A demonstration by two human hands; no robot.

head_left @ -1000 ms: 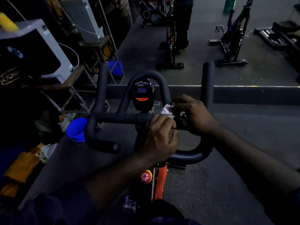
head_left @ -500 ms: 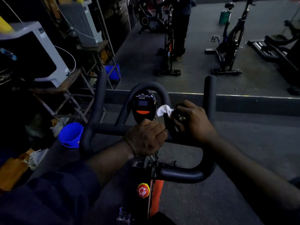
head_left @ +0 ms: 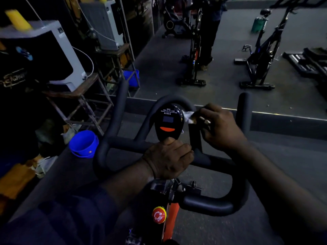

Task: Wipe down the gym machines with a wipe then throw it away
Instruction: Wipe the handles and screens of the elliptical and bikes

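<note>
A black exercise bike handlebar fills the middle of the head view, with an oval black console at its centre. My right hand pinches a small white wipe against the right side of the curved loop bar, just beside the console. My left hand grips the crossbar directly below the console. A red knob sits on the orange frame below.
A blue bucket stands on the floor at the left, beside a wooden stand carrying a white appliance. Other exercise bikes and a standing person are across the grey floor ahead. A green container stands far right.
My right hand has slid the wipe upward along the loop bar toward the console's top. My left hand has shifted onto the crossbar under the console. The view has tilted.
</note>
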